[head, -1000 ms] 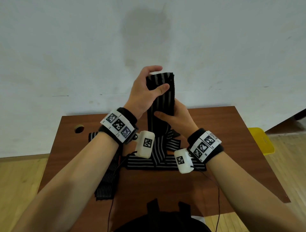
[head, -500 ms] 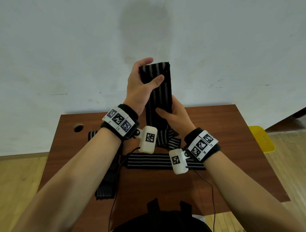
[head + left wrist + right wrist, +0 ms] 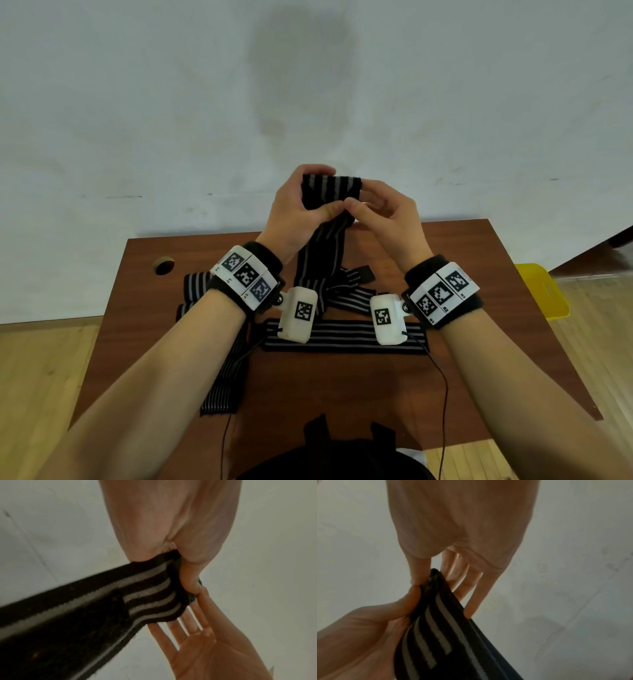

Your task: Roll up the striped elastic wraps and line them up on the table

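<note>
So the person is standing at the reddish-brown wooden desk point(image 3: 479, 260) with one black elastic wrap with grey stripes point(image 3: 330, 192) held up in the air, well above the desktop. The left hand point(image 3: 294, 209) grips the top end, thumb in front and fingers curled over the upper edge. The right hand point(image 3: 383, 209) pinches the other side edge with thumb and forefinger, and in the wrist view the rest of its fingers are fanned out straight behind the fabric. Looks to me like the first fold of the roll is just getting started, and the long tail hangs down to the desk.

What could go wrong, I think: that tail drops right into the loose pile of other striped wraps point(image 3: 346, 294) lying crossed over each other. If it drags or catches on one, rolling upward could pull a neighbour along or tangle things. One flat striped wrap point(image 3: 342, 335) lies across the near part of the desk, and another long striped wrap point(image 3: 222, 380) runs to the front-left edge; it looks like a tug could slide that one off.

Also, elastic springs back. A light two-finger pinch on one side means the start of the roll could come out crooked or loose, then telescope or unwind when set down.
</note>
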`<state>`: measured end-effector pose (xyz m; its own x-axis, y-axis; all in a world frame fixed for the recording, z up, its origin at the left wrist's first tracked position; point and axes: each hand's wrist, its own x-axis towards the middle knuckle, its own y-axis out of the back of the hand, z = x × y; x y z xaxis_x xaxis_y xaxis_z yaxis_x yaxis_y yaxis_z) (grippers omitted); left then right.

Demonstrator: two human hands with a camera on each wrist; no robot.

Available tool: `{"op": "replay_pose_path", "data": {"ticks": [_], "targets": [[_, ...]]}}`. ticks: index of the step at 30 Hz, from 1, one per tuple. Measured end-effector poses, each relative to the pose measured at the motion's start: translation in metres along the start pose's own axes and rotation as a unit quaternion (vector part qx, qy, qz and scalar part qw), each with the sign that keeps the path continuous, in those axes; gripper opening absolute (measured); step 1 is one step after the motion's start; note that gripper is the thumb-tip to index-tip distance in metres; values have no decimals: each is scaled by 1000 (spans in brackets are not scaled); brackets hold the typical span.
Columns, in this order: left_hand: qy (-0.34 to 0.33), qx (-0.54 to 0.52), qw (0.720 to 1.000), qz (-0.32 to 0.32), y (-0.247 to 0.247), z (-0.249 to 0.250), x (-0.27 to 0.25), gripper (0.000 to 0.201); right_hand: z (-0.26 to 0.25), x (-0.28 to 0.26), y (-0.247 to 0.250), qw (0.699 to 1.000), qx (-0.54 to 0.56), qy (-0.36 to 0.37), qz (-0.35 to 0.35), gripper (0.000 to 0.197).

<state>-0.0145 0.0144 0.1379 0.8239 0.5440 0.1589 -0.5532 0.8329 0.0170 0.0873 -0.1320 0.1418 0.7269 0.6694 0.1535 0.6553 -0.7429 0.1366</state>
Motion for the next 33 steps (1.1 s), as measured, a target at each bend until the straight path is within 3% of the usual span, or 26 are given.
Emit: {"op": "replay_pose_path", "data": {"ticks": [6, 9, 14, 17, 20, 22, 27, 31, 33], "targets": [[23, 14, 997, -78, 4, 3, -3, 42, 1, -1, 4, 999, -12, -4, -30, 24], [37, -2, 994, -101, 4, 6, -5, 44, 2, -3, 2, 999, -17, 4, -49, 29], [58, -9, 994, -88, -3, 7, -14, 44, 9, -10, 2, 998, -16, 29, -49, 36], [143, -88, 983, -69, -3, 6, -15, 41, 9, -16, -1, 999, 25, 37, -17, 35], [207, -45, 968, -136, 1, 7, -16, 66, 9, -17, 1, 998, -3, 60, 18, 35], [217, -9, 966, -142, -1, 8, -18, 78, 10, -18, 2, 996, -37, 75, 22, 33], [217, -69, 971, -72, -8, 7, -20, 44, 11, -21, 2, 987, -86, 134, -6, 42], [210, -97, 970, -69, -10, 7, -24, 62, 14, -18, 10, 993, -47, 111, -5, 43], [212, -122, 965, -99, -10, 8, -26, 55, 16, -19, 10, 996, -15, 92, -3, 44]]}}
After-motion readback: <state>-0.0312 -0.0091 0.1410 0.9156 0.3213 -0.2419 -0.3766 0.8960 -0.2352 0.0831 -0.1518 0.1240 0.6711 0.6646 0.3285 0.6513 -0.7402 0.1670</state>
